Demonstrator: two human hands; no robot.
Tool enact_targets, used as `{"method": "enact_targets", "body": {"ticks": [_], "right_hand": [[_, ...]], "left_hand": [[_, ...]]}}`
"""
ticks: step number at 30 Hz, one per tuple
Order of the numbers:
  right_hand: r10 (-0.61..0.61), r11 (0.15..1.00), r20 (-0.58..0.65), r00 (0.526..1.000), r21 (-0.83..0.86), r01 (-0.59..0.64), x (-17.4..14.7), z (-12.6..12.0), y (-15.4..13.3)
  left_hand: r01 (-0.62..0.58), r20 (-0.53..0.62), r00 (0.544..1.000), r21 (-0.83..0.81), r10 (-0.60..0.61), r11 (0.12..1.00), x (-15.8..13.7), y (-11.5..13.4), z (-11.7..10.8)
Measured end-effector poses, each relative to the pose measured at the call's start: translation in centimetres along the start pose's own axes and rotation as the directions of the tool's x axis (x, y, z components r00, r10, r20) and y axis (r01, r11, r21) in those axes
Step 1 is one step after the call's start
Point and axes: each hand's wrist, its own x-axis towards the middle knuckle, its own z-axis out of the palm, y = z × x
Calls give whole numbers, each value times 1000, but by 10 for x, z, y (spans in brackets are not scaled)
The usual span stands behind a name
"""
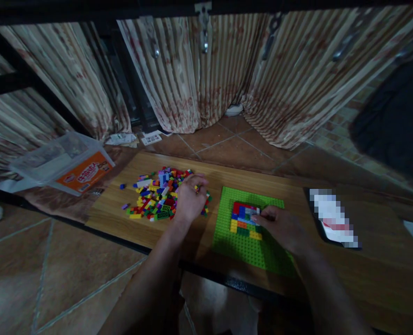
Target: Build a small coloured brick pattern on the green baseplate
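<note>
Left hand (192,197): above the right side of a loose pile of bricks (154,197), fingers curled. A speck of yellow shows at the fingertips; cannot tell whether it is a brick in the grasp or one lying in the pile behind.

Right hand (279,225): reaches in from the right, thumb and forefinger bent together at the right edge of the brick patch (243,224). Fingertips overlap the bricks there; cannot tell whether they pinch a brick or only press on it.

Brick patch: sits on the green base plate (222,232), toward its far left part. Red and blue bricks at the far side; yellow, orange and dark green ones at the near side.

Table (119,184): wooden top, with pile left, base plate to its right. One blue brick (122,186) and one purple brick (124,206) lie just left of the pile. A dark-edged phone or tablet (332,218) lies right of the plate.

Surroundings: clear plastic tub (84,172) with orange label, left of table; striped curtains (178,79) on the far side; tiled floor (18,256).
</note>
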Motion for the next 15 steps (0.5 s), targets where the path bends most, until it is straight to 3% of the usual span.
{"method": "enact_targets", "body": {"ticks": [3, 8, 12, 15], "right_hand": [[1, 1000, 10, 1000, -29, -1, 1, 0, 0], [-3, 999, 78, 997, -49, 6, 3, -1, 3], [-5, 999, 117, 993, -45, 10, 3, -2, 7], [17, 999, 136, 991, -36, -12, 4, -2, 8]], "left_hand": [[11, 9, 1000, 35, -11, 999, 3, -8, -16], [-118, 218, 973, 170, 80, 978, 3, -16, -40], [-203, 367, 923, 200, 119, 959, 1, -15, -43], [-220, 412, 903, 194, 124, 956, 3, -12, -45]]}}
